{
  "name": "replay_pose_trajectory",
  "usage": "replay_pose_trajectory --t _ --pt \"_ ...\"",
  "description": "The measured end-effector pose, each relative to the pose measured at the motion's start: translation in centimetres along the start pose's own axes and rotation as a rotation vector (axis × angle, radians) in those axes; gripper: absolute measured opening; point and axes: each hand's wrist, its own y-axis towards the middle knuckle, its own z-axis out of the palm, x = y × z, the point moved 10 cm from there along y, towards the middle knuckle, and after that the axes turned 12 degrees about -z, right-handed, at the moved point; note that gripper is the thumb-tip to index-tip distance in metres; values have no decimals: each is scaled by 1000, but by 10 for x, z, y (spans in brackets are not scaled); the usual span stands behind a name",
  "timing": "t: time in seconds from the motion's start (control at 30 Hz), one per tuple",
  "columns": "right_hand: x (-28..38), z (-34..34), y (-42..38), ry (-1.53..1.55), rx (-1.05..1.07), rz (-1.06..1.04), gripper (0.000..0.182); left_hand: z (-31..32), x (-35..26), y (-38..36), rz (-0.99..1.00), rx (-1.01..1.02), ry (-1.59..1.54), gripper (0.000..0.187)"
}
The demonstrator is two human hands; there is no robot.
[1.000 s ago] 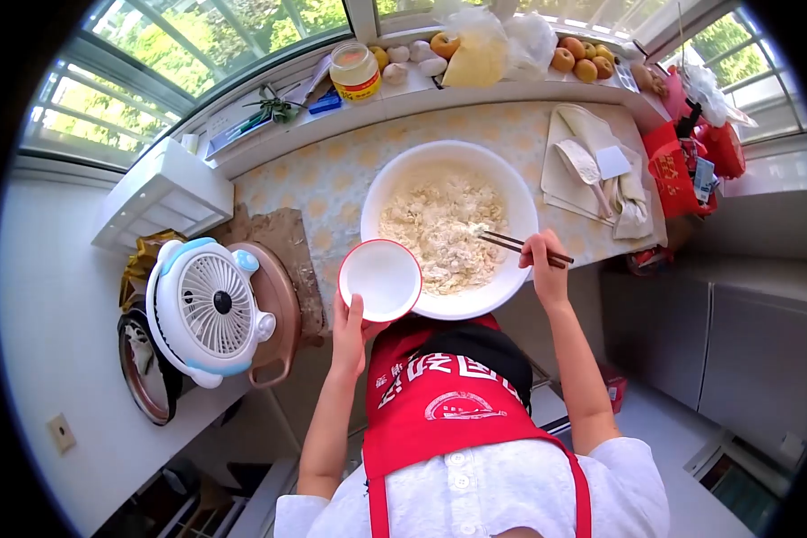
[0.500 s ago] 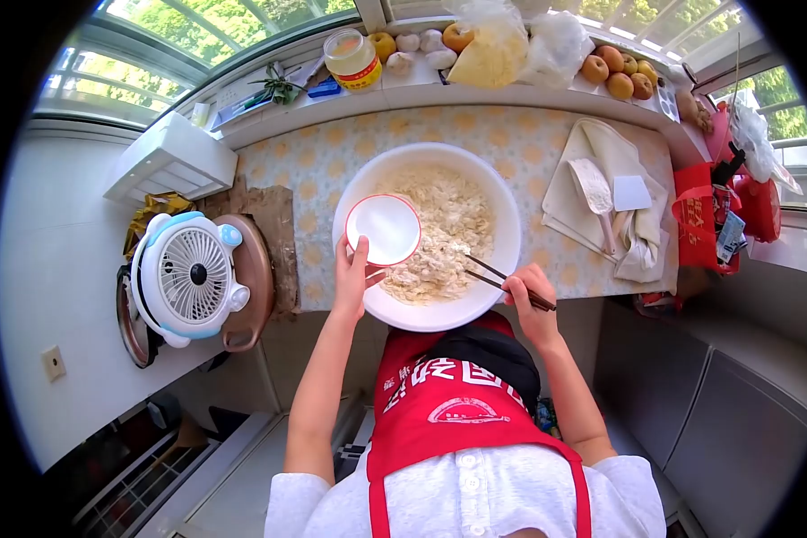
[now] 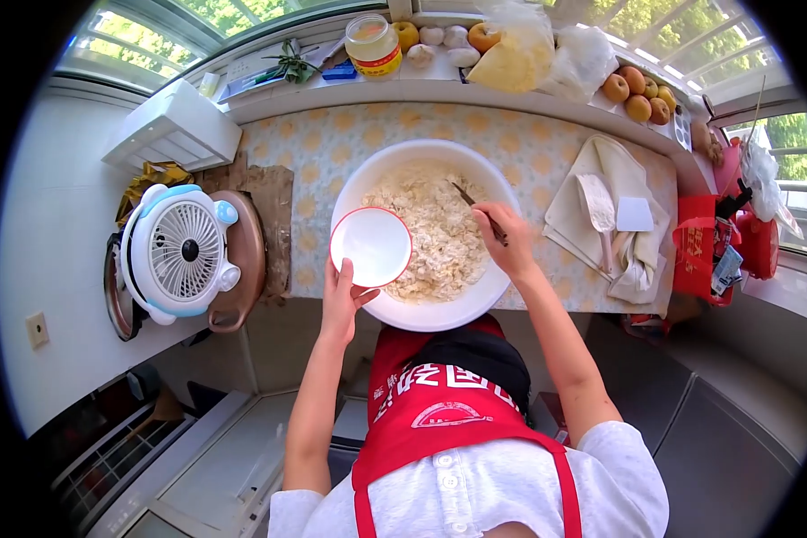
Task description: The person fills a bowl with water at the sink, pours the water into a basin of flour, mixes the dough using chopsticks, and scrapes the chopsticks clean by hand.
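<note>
A large white basin [image 3: 350, 193] stands at the table's front edge, holding a shaggy, lumpy flour mixture [image 3: 435, 247]. My left hand [image 3: 339, 300] is closed on the rim of a small white bowl [image 3: 372, 247] with a red edge, tilted over the basin's left side. The bowl's inside looks plain white. My right hand [image 3: 508, 240] grips dark chopsticks [image 3: 466, 195], whose tips reach into the mixture near the basin's far right part.
A white-and-blue fan [image 3: 188, 251] stands to the left. On the right, a folded cloth [image 3: 574, 215] carries a flour scoop [image 3: 598, 202] and a white scraper [image 3: 634, 215]. A jar [image 3: 373, 49], bags and fruit line the sill. A red bag [image 3: 696, 247] sits at right.
My right hand has moved up and inward with the chopsticks, their tips shifting toward the basin's far side. The small bowl has moved slightly left and down. The view has shifted a little.
</note>
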Motion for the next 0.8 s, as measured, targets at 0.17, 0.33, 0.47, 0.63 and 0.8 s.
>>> replay_pose_trajectory --t 0.17,0.33,0.47,0.63,0.8 --pt "42 32 0 56 144 -110 5 -15 6 -26 21 -3 -62 47" --pt "58 70 1 89 219 -283 5 -26 9 -43 19 -6 -117 52" --pt "-1 33 -4 138 121 125 8 -36 3 -51 55 -12 -139 52" --pt "-7 19 16 -45 73 61 8 -48 3 -55 68 -34 -167 52" --pt "62 74 13 -33 274 -243 3 -54 2 -62 79 -29 -171 56"
